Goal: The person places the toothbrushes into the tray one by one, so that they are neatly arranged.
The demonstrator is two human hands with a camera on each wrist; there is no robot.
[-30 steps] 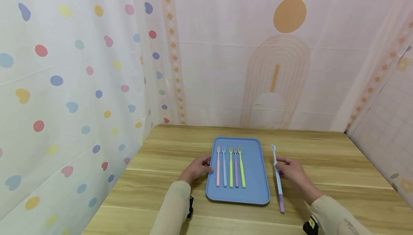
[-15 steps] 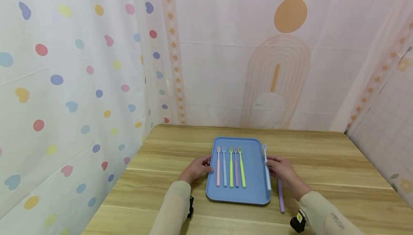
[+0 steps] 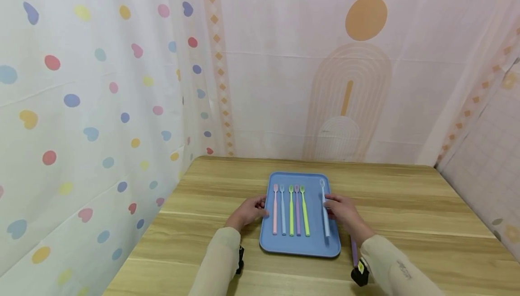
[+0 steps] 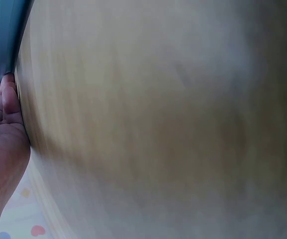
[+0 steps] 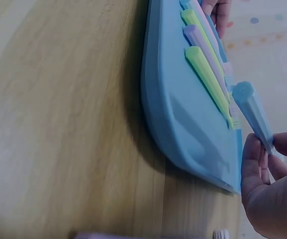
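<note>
A blue tray (image 3: 284,247) lies on the table. My left hand (image 3: 248,212) holds its left edge between thumb and fingers; in the left wrist view, fingertips reach under the rim. My right hand (image 3: 345,212) pinches a light blue toothbrush (image 3: 326,224) over the tray's right side. The right wrist view shows that brush's handle (image 5: 252,109) raised above the tray. On the tray, side by side, lie a pink toothbrush (image 3: 275,215), another light blue toothbrush (image 3: 283,217), a green toothbrush (image 3: 291,217), a purple toothbrush (image 3: 298,217) and a second green toothbrush (image 3: 306,219).
Right of the tray, a second purple toothbrush (image 3: 354,252) lies on the wooden table (image 3: 195,201), partly hidden by my right forearm. Patterned curtains (image 3: 260,84) hang behind the table and along its left side.
My right hand has carried the light blue toothbrush leftward, from beside the tray to over its right part. This uncovered the purple toothbrush on the table. The left hand and tray stay put.
</note>
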